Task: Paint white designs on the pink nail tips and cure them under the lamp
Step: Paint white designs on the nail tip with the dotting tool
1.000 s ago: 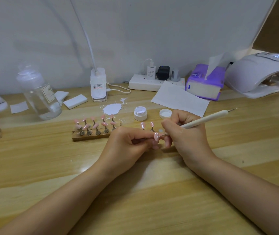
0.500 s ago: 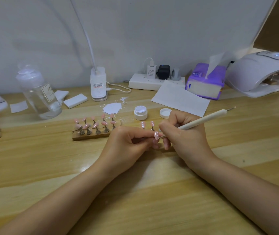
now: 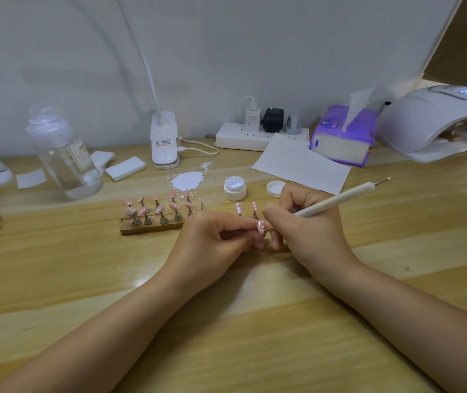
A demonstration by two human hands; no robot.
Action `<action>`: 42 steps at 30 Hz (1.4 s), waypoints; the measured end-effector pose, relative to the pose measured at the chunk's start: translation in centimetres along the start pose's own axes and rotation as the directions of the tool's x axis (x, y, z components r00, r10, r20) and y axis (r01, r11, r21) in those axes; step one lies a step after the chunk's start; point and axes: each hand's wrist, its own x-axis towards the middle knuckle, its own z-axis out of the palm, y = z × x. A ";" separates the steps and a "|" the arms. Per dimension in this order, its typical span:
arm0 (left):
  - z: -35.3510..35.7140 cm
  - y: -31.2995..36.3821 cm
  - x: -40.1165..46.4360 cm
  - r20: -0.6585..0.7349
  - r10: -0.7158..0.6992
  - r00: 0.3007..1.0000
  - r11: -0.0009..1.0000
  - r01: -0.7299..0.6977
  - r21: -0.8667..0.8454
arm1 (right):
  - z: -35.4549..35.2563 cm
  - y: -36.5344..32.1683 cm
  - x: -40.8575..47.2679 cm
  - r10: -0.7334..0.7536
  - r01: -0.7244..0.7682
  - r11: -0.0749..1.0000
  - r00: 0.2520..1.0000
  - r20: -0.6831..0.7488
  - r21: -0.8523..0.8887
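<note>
Left hand (image 3: 209, 239) pinched one pink nail tip (image 3: 261, 226) by its stand, steadying it over the table (image 3: 56, 273) while right hand (image 3: 306, 222) gripped the dotting pen (image 3: 337, 200), point on it.

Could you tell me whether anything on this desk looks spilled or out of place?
Yes: a white splotch with small splatters lies directly on the wooden desk, behind the wooden holder of pink tips. It looks like spilled or dabbed paint. The open white jar stands upright, not tipped.

Wooden table (image 3: 56, 268), nail-tip rack (image 3: 153, 226), open gel pot (image 3: 235, 188), tissue box (image 3: 343, 137), curing lamp (image 3: 431, 120)
</note>
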 end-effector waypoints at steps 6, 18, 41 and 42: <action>0.0 0.0 0.0 -0.009 -0.009 1.000 1.000 0.008 -0.005 | 0.0 0.0 0.1 -0.014 0.014 0.999 1.000 -0.003 -0.035; 0.1 -0.1 0.0 -0.005 -0.020 1.000 1.000 0.020 -0.008 | -0.1 0.1 0.0 -0.013 0.013 0.999 1.000 -0.006 -0.031; 0.1 0.1 0.0 -0.009 -0.016 1.000 1.000 0.016 0.002 | 0.0 0.2 0.1 0.006 -0.006 1.000 1.000 0.000 0.014; 0.1 0.1 0.0 -0.011 -0.016 1.000 1.000 0.016 -0.001 | 0.0 0.2 0.1 0.005 -0.005 1.000 1.000 -0.001 0.017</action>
